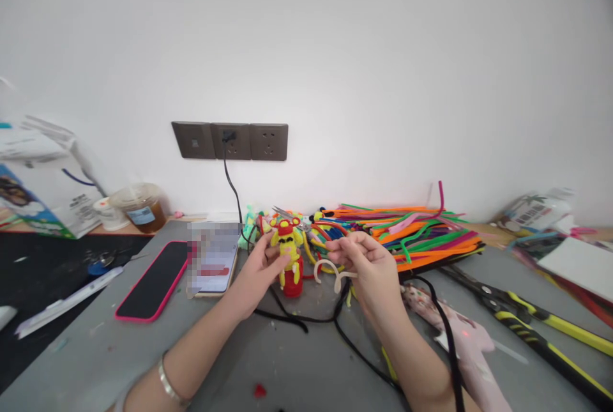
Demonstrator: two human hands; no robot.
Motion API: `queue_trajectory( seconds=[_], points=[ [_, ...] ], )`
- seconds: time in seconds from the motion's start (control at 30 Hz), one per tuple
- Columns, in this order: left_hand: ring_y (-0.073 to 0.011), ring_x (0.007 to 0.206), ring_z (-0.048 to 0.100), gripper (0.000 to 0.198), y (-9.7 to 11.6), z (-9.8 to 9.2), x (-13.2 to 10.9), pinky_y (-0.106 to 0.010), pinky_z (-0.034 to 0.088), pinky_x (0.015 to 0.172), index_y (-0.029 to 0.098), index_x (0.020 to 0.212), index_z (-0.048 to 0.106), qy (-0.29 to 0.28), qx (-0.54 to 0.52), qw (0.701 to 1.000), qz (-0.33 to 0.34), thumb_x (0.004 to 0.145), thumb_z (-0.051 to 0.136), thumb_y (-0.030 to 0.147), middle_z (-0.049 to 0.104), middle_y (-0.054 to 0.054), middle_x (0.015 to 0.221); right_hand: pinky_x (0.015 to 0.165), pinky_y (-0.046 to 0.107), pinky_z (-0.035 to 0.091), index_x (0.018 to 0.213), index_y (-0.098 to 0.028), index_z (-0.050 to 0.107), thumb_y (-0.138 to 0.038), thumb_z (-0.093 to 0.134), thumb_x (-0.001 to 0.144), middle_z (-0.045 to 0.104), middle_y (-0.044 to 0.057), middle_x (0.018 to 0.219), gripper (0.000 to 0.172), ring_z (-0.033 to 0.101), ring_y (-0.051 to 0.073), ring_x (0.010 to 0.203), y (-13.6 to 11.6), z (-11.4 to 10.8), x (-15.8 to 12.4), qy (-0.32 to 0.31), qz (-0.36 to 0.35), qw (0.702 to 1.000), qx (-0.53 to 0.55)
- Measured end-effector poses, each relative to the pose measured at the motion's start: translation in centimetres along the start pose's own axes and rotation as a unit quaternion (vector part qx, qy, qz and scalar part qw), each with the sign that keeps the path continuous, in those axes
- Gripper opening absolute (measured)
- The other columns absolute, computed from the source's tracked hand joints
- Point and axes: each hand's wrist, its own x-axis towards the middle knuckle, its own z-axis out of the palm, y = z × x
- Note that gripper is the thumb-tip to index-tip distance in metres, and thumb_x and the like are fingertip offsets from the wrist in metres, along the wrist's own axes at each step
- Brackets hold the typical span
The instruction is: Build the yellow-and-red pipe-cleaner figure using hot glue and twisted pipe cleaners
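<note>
My left hand (262,271) is closed around a small yellow and red figure (290,249) that looks made of pipe cleaners. The figure stands upright against a red cylinder-shaped thing (292,285), and its back is hidden from me. To its right, my right hand (366,265) has thumb and forefinger pinched together. A beige, curled pipe cleaner (328,264) comes out from under the fingers of that hand. Whether the pinched fingertips hold something thin as well is too small to make out. Scissor blades (283,213) show behind the figure.
Pipe cleaners (431,236) lie heaped by the wall. A pink glue gun (467,338), its black cord, and yellow-black long-handled cutters (522,316) are at right. A pink-edged phone (154,281), another phone with a lit screen (218,265) and a drink cup (143,211) are at left.
</note>
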Motion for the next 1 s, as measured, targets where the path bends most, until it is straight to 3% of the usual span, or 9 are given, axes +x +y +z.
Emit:
queue_trajectory(
  seconds=[0.1,0.27,0.47,0.6,0.7,0.77,0.87,1.0],
  points=[
    [-0.0243,0.121,0.061,0.073,-0.3,-0.3,0.3,-0.039,0.046,0.106,0.021,0.146,0.038,0.016,-0.005,1.000,-0.016,0.083,0.073,0.033,0.065,-0.013,0.129,0.054,0.025,0.058,0.065,-0.018,0.065,-0.040,0.093,0.055,0.076,0.004,0.065,0.036,0.070,0.016,0.052,0.0,0.1,-0.1,-0.010,0.026,1.000,0.001],
    [-0.0272,0.130,0.055,0.066,-0.2,-0.6,0.6,-0.044,0.039,0.114,0.017,0.141,0.049,-0.018,0.066,0.997,0.033,0.081,0.073,0.032,0.062,-0.014,0.136,0.055,0.025,0.059,0.064,-0.017,0.067,-0.042,0.093,0.055,0.077,0.006,0.067,0.037,0.070,0.016,0.054,0.3,0.1,0.0,-0.037,0.071,0.997,-0.019],
    [-0.0249,0.112,0.066,0.056,-0.1,-1.3,1.1,-0.038,0.053,0.097,0.018,0.130,0.055,0.075,0.173,0.974,0.128,0.077,0.072,0.026,0.062,-0.012,0.133,0.053,0.023,0.056,0.070,-0.016,0.072,-0.048,0.087,0.063,0.076,0.006,0.066,0.035,0.068,0.014,0.053,0.7,0.0,0.0,-0.082,0.073,0.993,-0.042],
    [-0.0209,0.100,0.065,0.033,0.7,-1.4,0.7,-0.032,0.057,0.081,0.021,0.113,0.064,0.122,0.299,0.919,0.226,0.080,0.067,0.024,0.062,-0.010,0.121,0.041,0.021,0.044,0.086,-0.015,0.075,-0.059,0.074,0.075,0.068,0.001,0.053,0.045,0.056,0.011,0.040,0.4,0.2,-0.4,-0.127,0.086,0.987,-0.056],
    [-0.0216,0.104,0.060,0.014,1.5,-0.9,-0.1,-0.039,0.050,0.095,0.021,0.095,0.071,0.134,0.401,0.843,0.334,0.086,0.061,0.022,0.061,-0.007,0.106,0.036,0.019,0.034,0.089,-0.013,0.075,-0.062,0.067,0.079,0.063,0.000,0.046,0.051,0.046,0.008,0.032,0.3,0.5,-0.8,-0.183,0.141,0.971,-0.056],
    [-0.0212,0.103,0.060,0.012,1.8,-0.4,-0.5,-0.038,0.047,0.097,0.022,0.087,0.073,0.113,0.423,0.819,0.371,0.088,0.061,0.022,0.060,-0.006,0.100,0.035,0.018,0.031,0.090,-0.013,0.076,-0.064,0.063,0.081,0.061,-0.001,0.045,0.053,0.044,0.007,0.030,0.3,0.6,-1.0,-0.222,0.171,0.959,-0.051],
    [-0.0202,0.100,0.061,0.013,1.8,0.0,-1.0,-0.035,0.049,0.092,0.024,0.088,0.075,0.068,0.423,0.826,0.367,0.088,0.062,0.022,0.060,-0.006,0.100,0.035,0.018,0.031,0.096,-0.013,0.075,-0.064,0.060,0.084,0.060,-0.002,0.044,0.055,0.043,0.008,0.031,0.6,0.5,-1.2,-0.253,0.182,0.949,-0.048],
    [-0.0202,0.100,0.061,0.013,1.5,-0.2,-0.8,-0.034,0.050,0.092,0.023,0.085,0.075,0.057,0.405,0.842,0.351,0.088,0.063,0.023,0.061,-0.005,0.100,0.035,0.018,0.033,0.100,-0.013,0.075,-0.063,0.057,0.087,0.061,-0.001,0.046,0.055,0.043,0.008,0.033,1.0,0.2,-1.2,-0.267,0.177,0.946,-0.051]
  ],
)
